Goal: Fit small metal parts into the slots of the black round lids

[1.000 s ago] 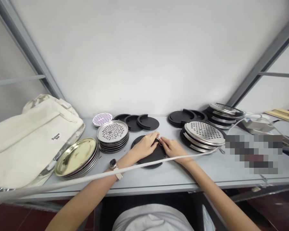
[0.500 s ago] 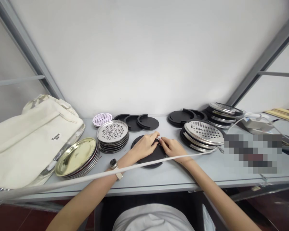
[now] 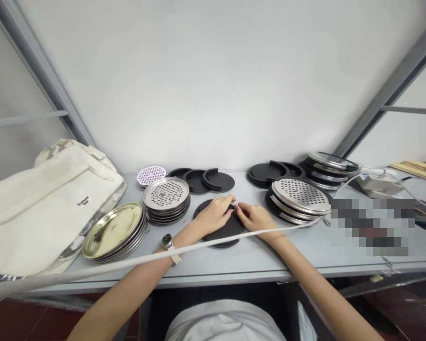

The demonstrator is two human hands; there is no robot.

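A round black disc (image 3: 223, 233) lies on the grey table in front of me. My left hand (image 3: 216, 214) rests on its upper part, fingers bent towards the disc's far right edge. Against that same edge, from the right, my right hand (image 3: 254, 217) has thumb and fingers pinched together. Between the fingertips is something small and shiny, too small to name. Left of the disc stands a stack of round silver plates with a patterned, perforated top (image 3: 166, 194). To the right is a stack with a perforated silver plate (image 3: 301, 195) on top.
A white cable (image 3: 135, 261) crosses low over both forearms. Gold-topped plates (image 3: 112, 230) and a cream bag (image 3: 39, 208) are at left. Black discs (image 3: 218, 181), a lilac perforated disc (image 3: 151, 175) and more black discs (image 3: 264, 174) line the back. Another stack (image 3: 328, 163) stands at back right.
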